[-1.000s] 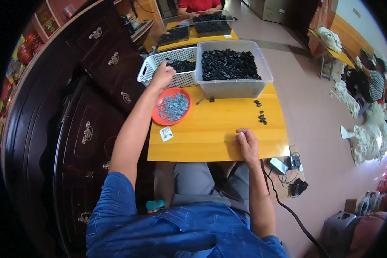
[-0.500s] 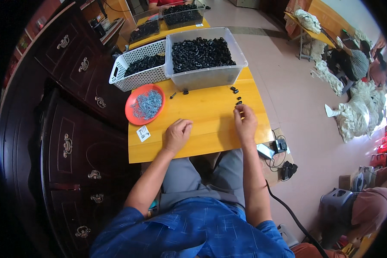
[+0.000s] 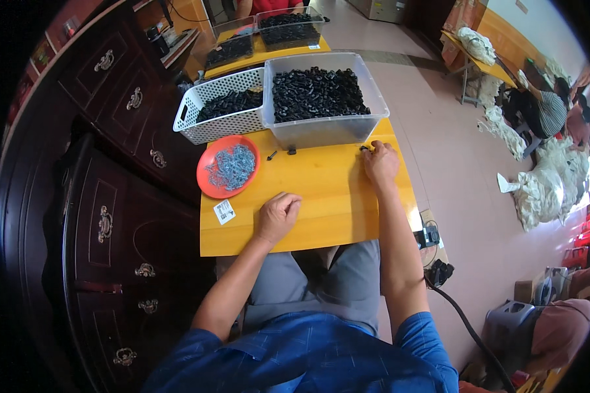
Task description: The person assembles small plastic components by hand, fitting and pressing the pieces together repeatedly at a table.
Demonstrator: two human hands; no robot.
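Head, your R hand (image 3: pixel 381 164): nr bin (image 3: pixel 328 133), at blk pc (image 3: pixel 364 148), grip unclear
L hand (image 3: pixel 279 216): fingers together
Tip: pinch lightly

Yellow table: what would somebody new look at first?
Probably the big clear tub heaped with black pieces, at the far end of the yellow table. Next might be the bright red plate of silvery bits, near the table's left edge. The right hand is by the table's right edge, its fingertips at something small and black.
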